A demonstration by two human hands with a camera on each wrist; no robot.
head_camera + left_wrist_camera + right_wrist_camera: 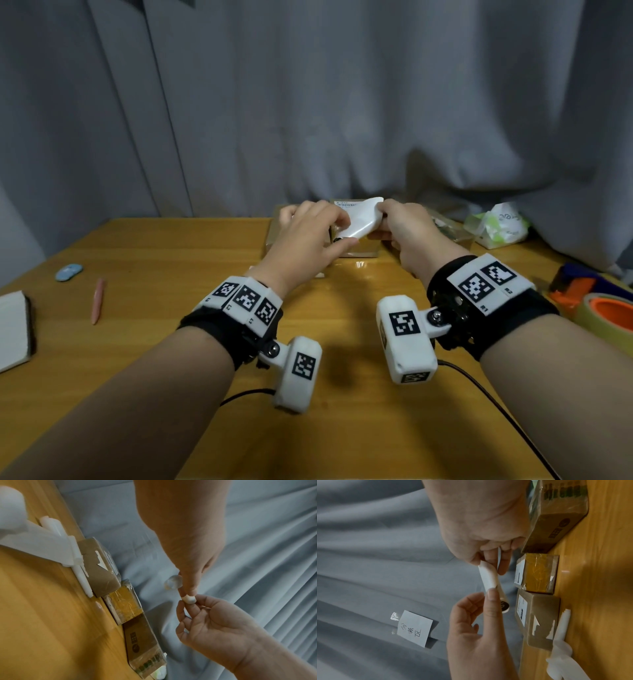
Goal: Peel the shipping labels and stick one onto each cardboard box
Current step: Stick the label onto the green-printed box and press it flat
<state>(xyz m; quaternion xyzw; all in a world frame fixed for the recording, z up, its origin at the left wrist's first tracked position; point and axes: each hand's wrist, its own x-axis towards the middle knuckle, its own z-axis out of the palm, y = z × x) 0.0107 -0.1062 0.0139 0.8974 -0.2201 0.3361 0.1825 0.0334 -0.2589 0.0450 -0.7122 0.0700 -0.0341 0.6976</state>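
Both hands hold one curled white label sheet (363, 219) in the air above a row of three cardboard boxes at the table's far edge. My left hand (342, 231) pinches its left end and my right hand (378, 222) pinches its right end. In the right wrist view the label sheet (488, 574) bends between the two pinches, one layer curling away. Below it stand a printed brown box (556, 513), a yellow-taped box (537, 573) and a plain brown box (537, 615). The latter two show a white label on top.
White backing strips (561, 628) lie against the plain brown box. An orange tape roll (609, 315) and a tape dispenser (575, 284) sit at the right edge, a plastic bag (496, 226) at the back right. A pink pen (98, 301) lies at the left. A handwritten note (414, 627) hangs on the curtain.
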